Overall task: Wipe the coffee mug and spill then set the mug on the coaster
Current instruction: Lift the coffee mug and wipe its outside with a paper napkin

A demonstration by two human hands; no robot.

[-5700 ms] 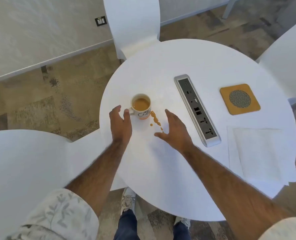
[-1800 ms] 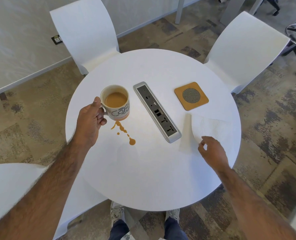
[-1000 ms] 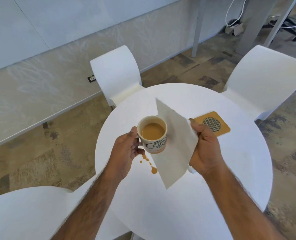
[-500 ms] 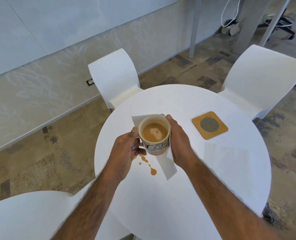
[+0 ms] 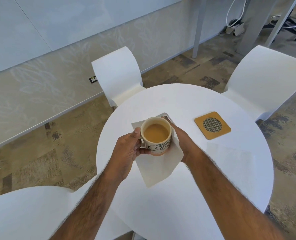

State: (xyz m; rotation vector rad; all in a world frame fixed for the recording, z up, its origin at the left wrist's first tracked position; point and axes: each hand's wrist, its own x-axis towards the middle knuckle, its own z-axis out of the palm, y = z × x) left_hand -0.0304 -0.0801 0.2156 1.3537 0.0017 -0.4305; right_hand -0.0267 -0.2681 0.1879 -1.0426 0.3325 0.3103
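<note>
Above the counter [image 5: 187, 196], left of the coaster [image 5: 212, 125], the left hand [image 5: 126, 151] gripped the mug [image 5: 156, 135] while right-hand [image 5: 185, 144] fingers pressed a napkin [image 5: 159, 168] against it.

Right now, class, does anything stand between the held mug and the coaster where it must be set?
Nothing visible does. The mug is held above the table by the left hand, with the right hand pressing a napkin against it. The coaster lies bare to its right.
</note>
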